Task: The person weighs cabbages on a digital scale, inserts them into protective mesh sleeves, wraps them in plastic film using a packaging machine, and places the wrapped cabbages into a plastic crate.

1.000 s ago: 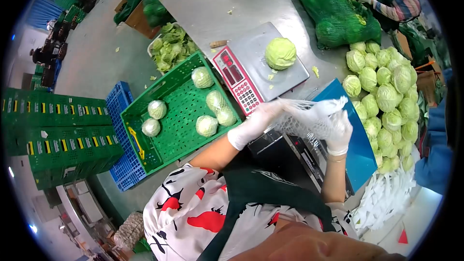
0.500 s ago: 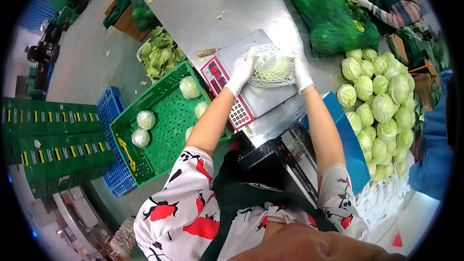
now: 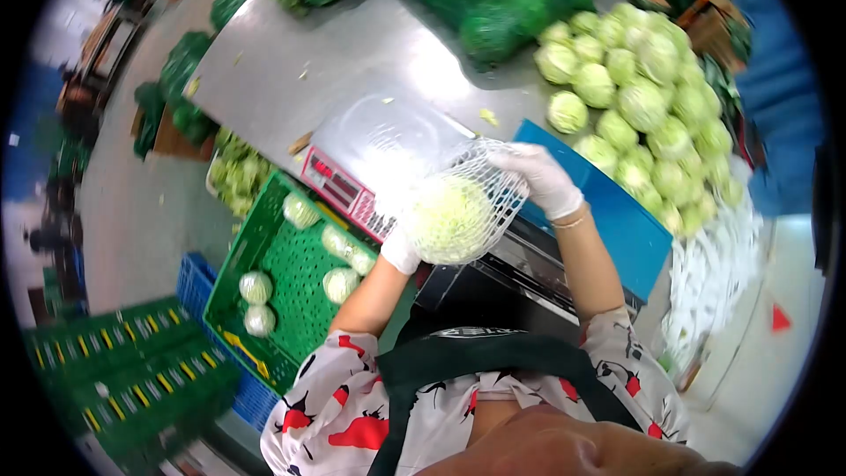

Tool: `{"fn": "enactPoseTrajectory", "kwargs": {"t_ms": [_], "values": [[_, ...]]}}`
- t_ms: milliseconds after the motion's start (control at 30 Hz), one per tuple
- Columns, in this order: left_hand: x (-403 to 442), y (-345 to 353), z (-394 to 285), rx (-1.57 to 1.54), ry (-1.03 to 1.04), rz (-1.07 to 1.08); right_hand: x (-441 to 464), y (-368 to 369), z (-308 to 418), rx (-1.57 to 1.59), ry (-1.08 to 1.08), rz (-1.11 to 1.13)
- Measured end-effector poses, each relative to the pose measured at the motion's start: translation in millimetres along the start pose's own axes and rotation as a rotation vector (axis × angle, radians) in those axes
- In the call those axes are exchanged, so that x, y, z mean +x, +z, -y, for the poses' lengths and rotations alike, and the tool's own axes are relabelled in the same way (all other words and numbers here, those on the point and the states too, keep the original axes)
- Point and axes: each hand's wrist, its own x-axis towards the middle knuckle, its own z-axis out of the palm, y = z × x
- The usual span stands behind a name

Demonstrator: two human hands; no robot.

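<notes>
A pale green cabbage (image 3: pixel 448 216) in a white foam net (image 3: pixel 500 178) is held up in front of my body, at the near edge of the scale. My left hand (image 3: pixel 404 249), in a white glove, supports the cabbage from the left, its fingers mostly hidden behind it. On the other side, my gloved right hand (image 3: pixel 542 181) grips the gathered loose end of the net. Behind the cabbage lies the scale's metal plate (image 3: pixel 357 128), with a red display panel (image 3: pixel 333 183) along its left side.
At left, a green crate (image 3: pixel 286 335) holds several wrapped cabbages. A pile of bare cabbages (image 3: pixel 648 106) sits at right, beyond a blue panel (image 3: pixel 608 211). White foam nets (image 3: pixel 714 264) hang below the pile. Green mesh sacks (image 3: pixel 485 13) lie on the metal table (image 3: pixel 256 62).
The netted cabbage has come off the scale plate towards my body. My right hand has shifted from the cabbage's side to the net's end. The view has turned and moved.
</notes>
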Motion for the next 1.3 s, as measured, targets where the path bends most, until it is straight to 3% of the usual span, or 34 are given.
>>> {"fn": "enactPoseTrajectory", "kwargs": {"t_ms": [67, 100, 133, 200, 233, 333, 367, 400, 467, 533, 600, 633, 733, 800, 867, 900, 933, 1000, 1067, 1100, 1133, 1200, 1233, 1267, 1300], "values": [[10.7, -7.8, 16.0, 0.140, 0.000, 0.019, -18.0, -21.9, -37.6, 0.106, 0.074, -0.051], [20.9, -37.2, 10.9, 0.194, -0.004, 0.130, -30.2, -33.9, -66.4, 0.180, 0.050, -0.081], [31.9, -23.3, 19.0, 0.236, -0.018, 0.141, -47.8, -53.4, -77.5, -0.052, 0.082, -0.088], [53.6, 17.0, 37.1, 0.318, -0.032, 0.154, -80.4, -58.4, -75.7, -0.558, -0.056, -0.626], [63.8, 20.2, 40.1, 0.543, 0.038, -0.136, -95.9, -69.4, -67.2, -0.432, -0.176, -0.678], [115.5, 44.9, 79.0, 1.345, 0.237, -0.078, -153.4, -76.2, -12.8, 0.216, -0.234, -0.399], [134.9, 43.3, 94.6, 1.576, 0.308, 0.017, -164.7, -79.9, -18.9, 0.233, -0.260, -0.343], [153.3, 39.9, 112.7, 1.801, 0.387, 0.120, -170.1, -85.1, -32.2, -0.028, -0.326, -0.463], [184.0, 22.9, 142.5, 1.697, 0.286, 0.115, -173.4, -76.0, -73.2, -0.079, -0.529, -0.717], [214.5, -2.4, 155.9, 1.670, 0.235, 0.138, -184.8, -71.6, -97.4, -0.034, -0.541, -0.857], [224.2, -1.7, 159.7, 1.155, -0.168, -0.046, -193.7, -71.4, -119.8, -0.080, -0.527, -0.952], [227.6, -1.8, 157.2, 0.884, -0.346, -0.138, -195.5, -79.9, -130.1, -0.406, -0.490, -1.048], [201.8, -2.0, 129.5, 1.121, 0.129, -0.220, -212.0, -85.0, -119.5, -0.603, -0.322, -1.050], [150.2, 10.4, 110.1, 1.820, 0.544, -0.281, -233.3, -88.0, -125.2, -0.582, -0.382, -1.153], [87.7, 7.5, 76.3, 2.569, 0.635, -0.407, -265.5, -81.9, -123.0, -0.828, -0.336, -1.392], [60.2, -4.9, 64.6, 2.783, 0.705, -0.357, -280.8, -87.8, -139.1, -0.994, -0.290, -1.487], [35.6, -14.8, 59.0, 2.992, 0.774, -0.301, -293.8, -87.1, -155.0, -1.210, -0.087, -1.574], [7.7, -10.6, 82.3, 2.994, 0.524, -0.351, -304.2, -79.0, -172.3, -1.177, 0.344, -1.451], [4.1, -24.2, 108.7, 3.018, 0.601, -0.292, -296.0, -69.5, -181.9, -1.156, 0.181, -1.428], [5.6, -35.7, 116.9, 2.803, 0.522, -0.213, -292.0, -68.2, -185.4, -1.063, 0.016, -1.368], [8.2, -30.4, 131.2, 2.700, 0.429, -0.342, -282.7, -69.9, -188.6, -0.938, -0.090, -1.343], [12.9, -50.4, 122.7, 2.356, 0.515, -0.223, -282.7, -73.7, -176.0, -0.594, -0.191, -1.184], [10.5, -44.6, 119.8, 1.866, 0.208, -0.308, -293.1, -68.3, -159.9, -0.302, -0.209, -1.090], [3.3, -7.5, 123.7, 1.868, 0.051, -0.237, -307.9, -60.7, -138.2, -0.015, -0.223, -0.984], [-5.7, 20.9, 121.9, 1.881, -0.069, -0.127, -330.2, -55.4, -122.8, -0.320, -0.324, -0.891]]}}
